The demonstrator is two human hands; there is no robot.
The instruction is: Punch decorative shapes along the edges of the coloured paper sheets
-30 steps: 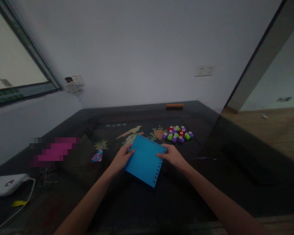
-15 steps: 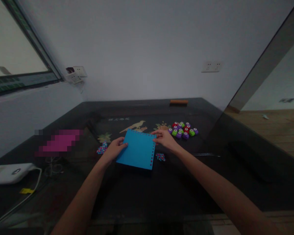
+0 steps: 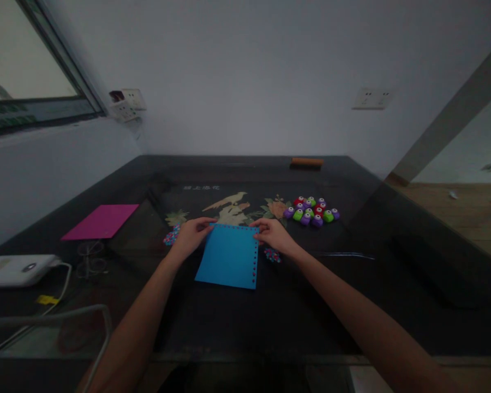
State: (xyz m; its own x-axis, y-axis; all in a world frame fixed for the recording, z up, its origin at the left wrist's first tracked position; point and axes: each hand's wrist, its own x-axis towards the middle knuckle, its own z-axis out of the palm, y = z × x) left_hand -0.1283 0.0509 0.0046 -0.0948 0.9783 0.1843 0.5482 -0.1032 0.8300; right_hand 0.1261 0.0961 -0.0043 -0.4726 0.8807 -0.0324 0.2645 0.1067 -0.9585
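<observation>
A blue sheet of card (image 3: 229,256) is in front of me on the dark table. Small dark reddish dots run along its top and right edges. My left hand (image 3: 193,236) pinches the top left corner between thumb and fingers. At the top right corner, my right hand (image 3: 273,236) has its thumb and fingers closed on the sheet. A small heap of pink and blue beads (image 3: 171,236) lies just left of my left hand, partly covered by it. Below my right hand sits another small heap of similar beads (image 3: 272,255).
Several red, green and purple eyed toys (image 3: 311,212) cluster right of my right hand. A pink sheet (image 3: 102,221), a white device (image 3: 19,269) and its cable lie left. An orange-brown roll (image 3: 306,162) rests near the wall. A clear stick (image 3: 347,255) lies right.
My left hand has slid from the sheet's left edge up to its top left corner. The sheet has turned slightly, its top edge now more level. My right hand stays at its corner.
</observation>
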